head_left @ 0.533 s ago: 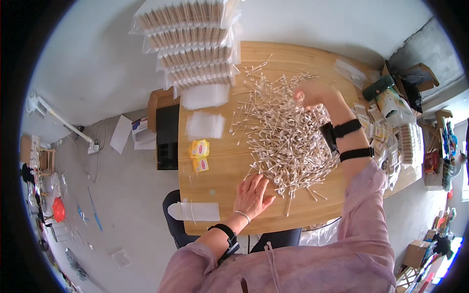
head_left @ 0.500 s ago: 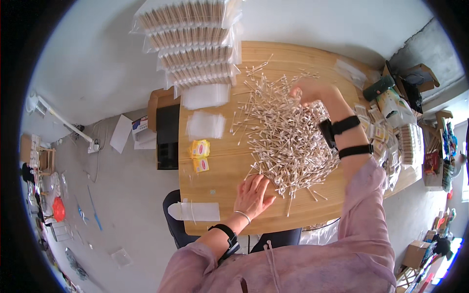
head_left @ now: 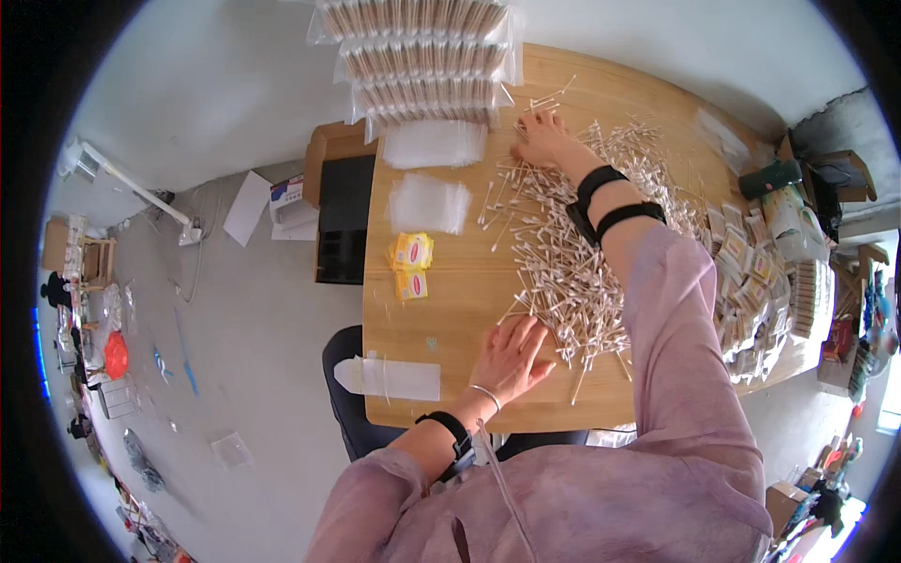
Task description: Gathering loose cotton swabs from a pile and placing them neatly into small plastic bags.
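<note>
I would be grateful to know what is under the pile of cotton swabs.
The wooden table shows around the edges of the pile of cotton swabs; whatever lies beneath its middle is covered.

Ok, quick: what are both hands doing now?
Left hand: open, palm down beside the cotton swabs.
Right hand: over swabs at the far side; cannot tell whether it grips any.
</note>
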`<action>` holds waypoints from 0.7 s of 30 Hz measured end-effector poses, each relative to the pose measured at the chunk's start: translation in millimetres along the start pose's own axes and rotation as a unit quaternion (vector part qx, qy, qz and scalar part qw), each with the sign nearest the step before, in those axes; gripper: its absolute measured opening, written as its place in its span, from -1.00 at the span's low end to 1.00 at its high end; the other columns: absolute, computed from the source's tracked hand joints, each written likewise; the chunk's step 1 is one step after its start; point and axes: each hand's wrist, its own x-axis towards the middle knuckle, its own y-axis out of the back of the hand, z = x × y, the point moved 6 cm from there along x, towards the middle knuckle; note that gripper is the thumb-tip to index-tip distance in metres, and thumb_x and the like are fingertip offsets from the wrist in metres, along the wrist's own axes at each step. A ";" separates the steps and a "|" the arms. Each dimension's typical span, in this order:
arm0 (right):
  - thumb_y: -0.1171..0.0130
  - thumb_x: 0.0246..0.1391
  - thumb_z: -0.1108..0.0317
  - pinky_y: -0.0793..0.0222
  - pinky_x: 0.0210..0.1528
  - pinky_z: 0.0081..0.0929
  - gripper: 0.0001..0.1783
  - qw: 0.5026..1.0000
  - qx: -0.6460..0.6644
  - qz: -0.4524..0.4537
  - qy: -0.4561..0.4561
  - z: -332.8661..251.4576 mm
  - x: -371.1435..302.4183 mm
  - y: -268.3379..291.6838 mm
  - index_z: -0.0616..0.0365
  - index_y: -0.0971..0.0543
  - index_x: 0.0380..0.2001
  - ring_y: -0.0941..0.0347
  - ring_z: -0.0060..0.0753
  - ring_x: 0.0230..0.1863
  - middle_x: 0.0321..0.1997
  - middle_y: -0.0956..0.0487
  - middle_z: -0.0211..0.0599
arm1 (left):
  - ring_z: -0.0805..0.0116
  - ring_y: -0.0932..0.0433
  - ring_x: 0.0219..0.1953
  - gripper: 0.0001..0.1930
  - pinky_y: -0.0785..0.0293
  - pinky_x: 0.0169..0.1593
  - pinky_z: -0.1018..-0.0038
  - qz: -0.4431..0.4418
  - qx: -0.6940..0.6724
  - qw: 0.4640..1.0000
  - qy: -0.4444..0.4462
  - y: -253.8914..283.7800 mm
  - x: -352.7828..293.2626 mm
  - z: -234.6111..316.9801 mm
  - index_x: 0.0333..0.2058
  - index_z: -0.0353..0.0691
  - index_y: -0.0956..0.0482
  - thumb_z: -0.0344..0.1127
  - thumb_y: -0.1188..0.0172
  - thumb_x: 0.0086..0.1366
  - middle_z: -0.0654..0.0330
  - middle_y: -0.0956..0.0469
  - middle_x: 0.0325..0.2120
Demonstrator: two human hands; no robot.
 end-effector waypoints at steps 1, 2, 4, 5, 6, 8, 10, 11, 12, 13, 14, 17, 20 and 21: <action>-0.17 -0.05 -0.08 -0.01 0.34 -0.03 -0.16 1.000 -0.017 0.001 0.009 2.8 -8.1 -2.5 -0.06 -0.18 0.27 0.01 0.18 0.36 0.35 -0.08 0.03 | 0.17 -0.20 0.20 -0.38 -0.17 0.13 0.13 0.000 0.002 1.000 -0.006 0.8 0.7 1.7 0.06 -0.07 -0.36 0.04 -0.29 0.06 0.19 -0.28 0.11; -0.17 -0.05 -0.08 -0.01 0.34 -0.03 -0.16 1.000 -0.021 0.000 0.008 3.6 -17.7 -2.5 -0.06 -0.18 0.27 0.01 0.18 0.36 0.35 -0.08 0.03 | 0.17 -0.20 0.20 -0.38 -0.17 0.13 0.13 0.002 -0.001 1.000 -0.006 1.7 0.5 0.9 0.06 -0.07 -0.36 0.04 -0.29 0.06 0.19 -0.28 0.11; -0.17 -0.05 -0.07 -0.11 0.29 -0.08 -0.27 0.993 -0.038 -0.070 0.088 -2.5 -45.8 -12.3 -0.01 -0.32 0.18 -0.12 0.16 0.29 0.29 -0.19 0.00 | 0.16 -0.20 0.20 -0.38 -0.17 0.13 0.13 0.009 0.004 1.000 -0.007 1.0 -0.6 -1.3 0.06 -0.07 -0.35 0.03 -0.29 0.06 0.18 -0.28 0.11; -0.17 -0.05 -0.07 -0.11 0.29 -0.08 -0.27 0.993 -0.042 -0.070 0.084 -1.7 -60.8 -10.1 -0.01 -0.32 0.18 -0.12 0.16 0.29 0.29 -0.19 0.00 | 0.17 -0.20 0.20 -0.37 -0.15 0.14 0.13 0.009 0.004 1.000 -0.008 1.4 -0.9 -1.7 0.06 -0.06 -0.34 0.03 -0.29 0.05 0.19 -0.27 0.12; -0.18 -0.06 -0.06 -0.14 0.27 -0.08 -0.32 0.986 -0.055 -0.122 0.103 -6.9 -76.2 -13.6 0.02 -0.39 0.11 -0.17 0.13 0.25 0.26 -0.25 -0.04 | 0.17 -0.20 0.20 -0.37 -0.15 0.14 0.13 0.011 0.002 1.000 -0.008 1.6 -2.0 -3.1 0.06 -0.06 -0.34 0.03 -0.29 0.05 0.19 -0.27 0.12; -0.19 -0.08 -0.05 -0.18 0.24 -0.09 -0.37 0.974 -0.070 -0.174 0.124 -20.8 -108.0 -12.5 0.05 -0.45 0.04 -0.22 0.10 0.22 0.22 -0.30 -0.08 | 0.21 -0.16 0.22 -0.33 -0.15 0.16 0.15 -0.016 0.032 0.999 -0.004 -1.7 -4.5 -5.9 0.14 -0.09 -0.29 0.10 -0.20 0.12 0.19 -0.23 0.17; -0.20 -0.10 0.01 -0.21 0.21 -0.10 -0.42 0.974 -0.135 -0.158 0.094 -37.4 -133.3 -8.3 0.09 -0.51 -0.03 -0.26 0.00 0.21 0.19 -0.35 -0.14 | 0.21 -0.16 0.22 -0.32 -0.15 0.15 0.15 -0.008 0.035 0.999 0.003 1.8 -9.2 -11.1 0.15 -0.09 -0.27 0.09 -0.20 0.12 0.18 -0.23 0.16; -0.20 -0.10 0.01 -0.21 0.21 -0.10 -0.42 0.974 -0.140 -0.157 0.085 -34.5 -141.6 -13.9 0.09 -0.51 -0.03 -0.26 0.00 0.21 0.19 -0.35 -0.14 | 0.21 -0.15 0.22 -0.32 -0.15 0.15 0.14 -0.005 0.031 0.999 -0.005 0.5 -4.8 -5.8 0.15 -0.09 -0.27 0.09 -0.20 0.11 0.18 -0.23 0.17; -0.19 -0.08 0.04 -0.18 0.23 -0.09 -0.44 0.984 -0.106 -0.046 0.137 -41.3 -144.2 -18.3 0.09 -0.50 -0.02 -0.26 -0.06 0.21 0.17 -0.37 -0.16 | 0.21 -0.15 0.22 -0.32 -0.15 0.15 0.14 -0.005 0.027 1.000 -0.013 -1.5 -1.8 -0.3 0.15 -0.09 -0.27 0.09 -0.21 0.11 0.18 -0.23 0.17; -0.18 -0.07 0.07 -0.15 0.25 -0.09 -0.46 0.977 -0.069 0.065 0.192 -53.2 -149.9 -20.9 0.09 -0.49 -0.01 -0.25 -0.13 0.22 0.16 -0.39 -0.19 | 0.21 -0.15 0.22 -0.32 -0.15 0.15 0.14 -0.007 0.025 1.000 -0.016 -2.3 -1.5 1.3 0.15 -0.09 -0.27 0.09 -0.21 0.11 0.18 -0.23 0.17; -0.18 -0.07 0.07 -0.15 0.25 -0.09 -0.46 0.977 -0.067 0.064 0.190 -64.1 -157.1 -32.3 0.09 -0.49 -0.01 -0.25 -0.13 0.22 0.16 -0.39 -0.19 | 0.21 -0.15 0.23 -0.31 -0.14 0.16 0.14 -0.008 0.022 1.000 -0.014 -2.2 -1.7 0.0 0.15 -0.10 -0.27 0.08 -0.22 0.10 0.18 -0.24 0.16; -0.16 -0.03 0.12 -0.05 0.30 -0.09 -0.53 0.950 -0.043 0.133 0.279 -88.5 -181.0 -43.5 0.06 -0.50 -0.04 -0.22 -0.20 0.25 0.12 -0.41 -0.26 | 0.18 -0.17 0.21 -0.33 -0.14 0.16 0.13 0.005 0.007 1.000 -0.014 -1.7 -2.5 0.0 0.12 -0.07 -0.29 0.03 -0.27 0.06 0.18 -0.26 0.13; -0.18 -0.03 0.13 0.05 0.34 -0.10 -0.56 0.968 -0.017 0.119 0.222 -55.0 -191.7 -45.2 0.02 -0.50 -0.06 -0.17 -0.23 0.27 0.08 -0.42 -0.31 | 0.15 -0.20 0.19 -0.34 -0.14 0.16 0.12 0.026 -0.016 0.999 -0.019 -1.6 -1.6 1.7 0.09 -0.04 -0.31 -0.02 -0.32 0.02 0.18 -0.28 0.10; -0.20 -0.04 0.14 0.06 0.34 -0.08 -0.56 0.969 -0.075 0.106 0.208 -41.2 -196.2 -45.5 0.01 -0.50 -0.05 -0.16 -0.23 0.28 0.09 -0.41 -0.32 | 0.14 -0.20 0.19 -0.34 -0.14 0.16 0.11 0.035 -0.023 0.999 -0.019 -1.0 -1.8 1.9 0.09 -0.04 -0.32 -0.04 -0.34 0.01 0.17 -0.28 0.09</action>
